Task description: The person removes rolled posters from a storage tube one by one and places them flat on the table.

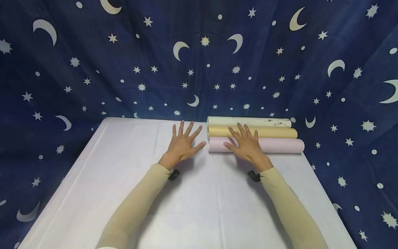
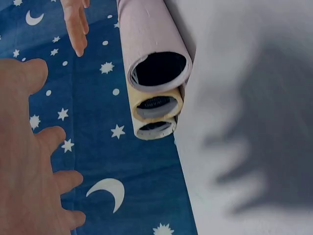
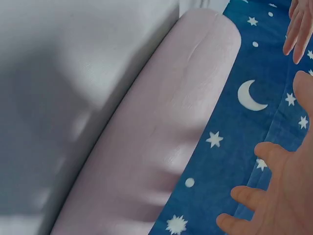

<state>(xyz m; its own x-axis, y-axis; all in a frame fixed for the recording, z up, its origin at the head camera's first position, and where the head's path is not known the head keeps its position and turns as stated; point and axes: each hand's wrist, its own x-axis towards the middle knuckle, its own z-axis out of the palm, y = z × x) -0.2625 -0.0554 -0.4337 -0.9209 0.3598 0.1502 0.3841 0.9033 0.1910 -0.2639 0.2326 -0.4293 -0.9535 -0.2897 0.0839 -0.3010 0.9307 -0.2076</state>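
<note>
Bench, left: the bench [image 1: 102, 180], spread with a creased white covering, is backed by a dark-blue fabric curtain [image 1: 161, 45] printed with pale moons and stars.
Left hand: the bare left hand [image 1: 182, 143] is held above the bench, just left of a plain pale-pink hollow roll [image 1: 280, 145]; its grip is splayed wide and nothing is held.
Hollow left ends: these are nearly lined up, the pink roll being set nearest, a plain yellow hollow roll [image 1: 280, 133] in the middle and a cream hollow roll with a small red print [image 1: 242, 120] at the back.
Risk at the rims: dents could be caused by a hard pinch, since the tubes are not filled.
Right hand: the bare right hand [image 1: 247, 145] is held over the pink and yellow rolls; no contact is seen, its grip is spread wide and nothing is held.
Right ends: these are staggered, the pink one being brought to the bench's right edge.
Risk there: the pink roll could be tipped off by a sideways nudge, or set rolling by a pull, as its near side is not blocked.
</note>
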